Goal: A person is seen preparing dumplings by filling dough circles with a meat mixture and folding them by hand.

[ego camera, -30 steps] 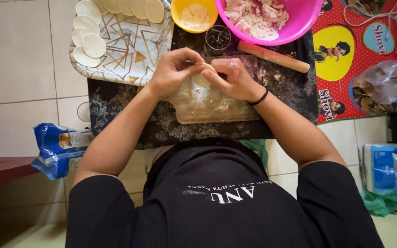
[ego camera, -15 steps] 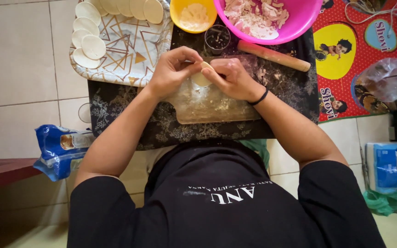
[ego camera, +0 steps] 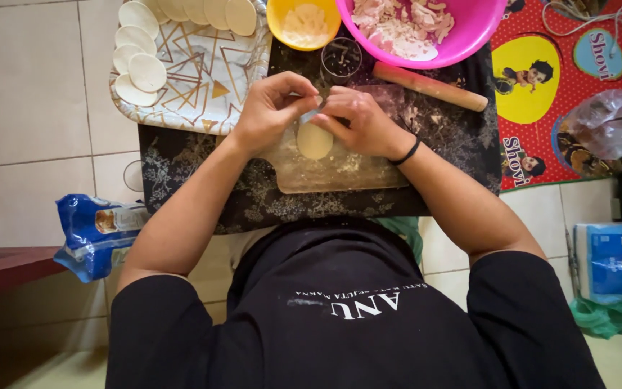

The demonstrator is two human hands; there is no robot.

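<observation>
At the far edge a pink bowl holds a pale chopped mixture, and just left of it a smaller yellow bowl holds something pale, perhaps flour or dough; the view is too coarse to tell. A small dark cup stands near both. To the far left a patterned tray carries round dough discs in rows along its edges.

The left hand and right hand meet fingertip to fingertip, both pinching the top edge of one dough round, which hangs over a pale floured board. A wooden rolling pin lies right of the hands.

Everything rests on a dark floral worktop low over a tiled floor. A red cartoon mat lies to the right, a blue packet near left, and a blue tissue pack near right.
</observation>
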